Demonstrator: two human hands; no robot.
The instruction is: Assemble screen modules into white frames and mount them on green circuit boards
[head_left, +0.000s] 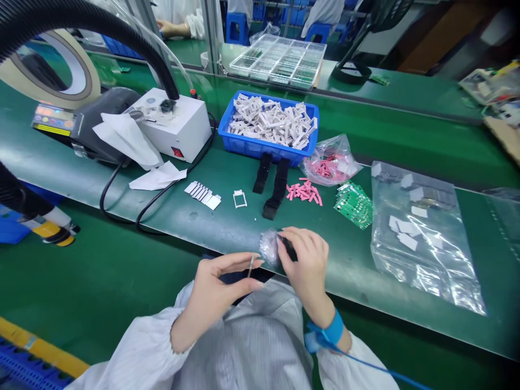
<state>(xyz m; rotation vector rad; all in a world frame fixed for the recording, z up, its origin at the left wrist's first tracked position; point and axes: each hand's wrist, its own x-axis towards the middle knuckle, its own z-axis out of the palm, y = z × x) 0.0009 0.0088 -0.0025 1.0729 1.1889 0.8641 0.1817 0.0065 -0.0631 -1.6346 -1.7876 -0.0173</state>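
Blue antistatic wrist strap (332,328) on the right hand (306,262), which grips a small clear plastic bag (268,246) and black part (289,248) just over the counter's (227,230) near edge; left hand (225,275), fingers drawn narrow, pinches a slim metal pin (251,265) beside the bag.

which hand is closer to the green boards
The right hand is nearer, sitting below and to the left of the green boards in this view, holding a small plastic bag. The left hand is farther away, on the right hand's far side.
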